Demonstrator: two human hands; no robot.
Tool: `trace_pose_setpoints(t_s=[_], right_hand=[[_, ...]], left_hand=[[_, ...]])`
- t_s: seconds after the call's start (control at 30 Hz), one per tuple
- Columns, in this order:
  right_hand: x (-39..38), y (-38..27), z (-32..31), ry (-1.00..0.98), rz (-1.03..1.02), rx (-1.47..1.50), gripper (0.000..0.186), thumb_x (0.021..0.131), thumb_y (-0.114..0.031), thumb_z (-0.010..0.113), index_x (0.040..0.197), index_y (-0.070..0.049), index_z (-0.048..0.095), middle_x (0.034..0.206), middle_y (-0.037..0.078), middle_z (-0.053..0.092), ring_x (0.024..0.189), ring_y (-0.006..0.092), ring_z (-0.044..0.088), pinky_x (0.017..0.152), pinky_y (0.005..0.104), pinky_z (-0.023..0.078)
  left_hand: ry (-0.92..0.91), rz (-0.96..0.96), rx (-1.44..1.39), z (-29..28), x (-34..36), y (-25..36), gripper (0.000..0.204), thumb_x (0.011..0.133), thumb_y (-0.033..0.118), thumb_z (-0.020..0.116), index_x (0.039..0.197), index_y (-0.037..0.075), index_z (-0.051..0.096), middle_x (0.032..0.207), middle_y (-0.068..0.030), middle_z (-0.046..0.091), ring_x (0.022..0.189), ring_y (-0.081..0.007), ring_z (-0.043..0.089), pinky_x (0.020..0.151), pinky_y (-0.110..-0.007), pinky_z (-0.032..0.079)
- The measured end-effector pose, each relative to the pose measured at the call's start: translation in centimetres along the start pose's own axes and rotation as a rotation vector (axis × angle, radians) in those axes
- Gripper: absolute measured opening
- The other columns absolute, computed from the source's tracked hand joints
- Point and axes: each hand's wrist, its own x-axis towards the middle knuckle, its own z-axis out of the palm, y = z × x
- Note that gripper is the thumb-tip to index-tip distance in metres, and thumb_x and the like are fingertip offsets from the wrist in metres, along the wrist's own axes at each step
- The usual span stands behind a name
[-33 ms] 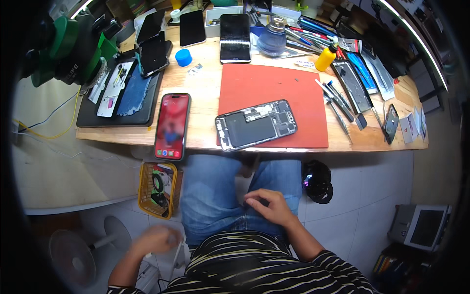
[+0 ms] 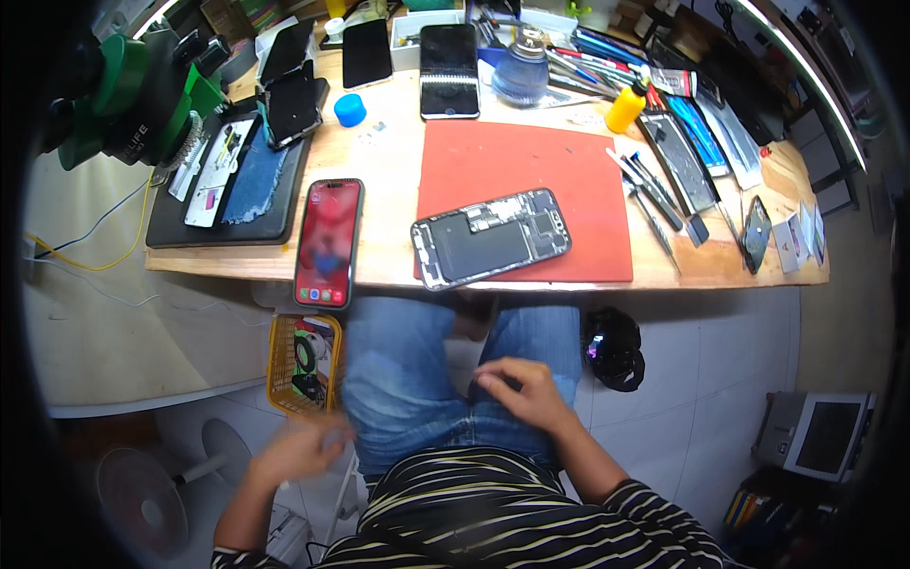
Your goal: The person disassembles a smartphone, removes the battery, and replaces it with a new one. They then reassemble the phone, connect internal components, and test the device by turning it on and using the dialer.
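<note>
My right hand [image 2: 524, 391] rests over my jeans at the lap, thumb and forefinger apart, with nothing visible in it. My left hand [image 2: 305, 446] hangs beside my left thigh, near the yellow basket; motion smears its fingers. Neither hand touches the table. An opened phone [image 2: 490, 239], its inner parts exposed, lies slightly tilted on the red mat [image 2: 588, 232] at the front edge. Left of the mat lies a phone with a lit red screen [image 2: 328, 244], its near end at the table's edge.
A green and black microscope [image 2: 123, 104] stands at the left by a dark pad [image 2: 270, 213]. A yellow bottle [image 2: 626, 108], a glass jar [image 2: 520, 76], pens [image 2: 652, 197] and phone parts [image 2: 680, 161] crowd the right. Below are a yellow basket [image 2: 277, 365] and a black bag [image 2: 613, 353].
My left hand has risen slightly toward the basket. My right hand stays over my lap. The whole view has shifted a little; the phones lie as before.
</note>
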Motion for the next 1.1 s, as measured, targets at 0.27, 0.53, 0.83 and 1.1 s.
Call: trace_pose_setpoints(t_s=[0.27,0.53,0.83,1.1], right_hand=[[2.1,2.8,-0.3,0.094,0.268,0.458,0.02,0.099,-0.008,0.069,0.116,0.002,0.073,0.1,0.01,0.077,0.089,0.0142,0.072,0.081,0.0267,0.057],[0.0,1.6,0.4,0.164,0.147,-0.028,0.023,0.094,-0.015,0.073,0.111,0.0,0.076,0.101,0.013,0.078,0.078,0.0205,0.076,0.071,0.0306,0.059],[0.6,1.3,-0.8,0.134,0.135,0.029,0.021,0.095,-0.013,0.074,0.11,0.0,0.077,0.096,0.012,0.078,0.078,0.0172,0.075,0.07,0.0281,0.058],[0.6,2.5,-3.4,0.346,0.297,0.446,0.016,0.095,-0.005,0.071,0.107,0.005,0.075,0.091,0.01,0.077,0.079,0.0137,0.073,0.072,0.026,0.059]], left_hand=[[0.896,0.581,0.022,-2.6,11.0,10.3,0.027,0.081,0.002,0.078,0.108,0.001,0.072,0.117,-0.017,0.072,0.114,-0.0375,0.066,0.101,-0.045,0.05],[1.068,0.085,0.38,-6.6,13.2,7.5,0.081,0.079,0.024,0.088,0.147,0.004,0.05,0.145,-0.025,0.052,0.133,-0.0446,0.05,0.111,-0.051,0.041],[1.079,0.112,0.346,-7.7,14.7,6.5,0.08,0.077,0.009,0.075,0.151,0.005,0.044,0.148,-0.0245,0.046,0.135,-0.0448,0.05,0.11,-0.049,0.045],[1.083,0.1,0.473,-8.2,14.2,9.1,0.081,0.077,0.015,0.085,0.149,0.003,0.048,0.145,-0.0235,0.052,0.133,-0.0424,0.051,0.11,-0.048,0.044]])
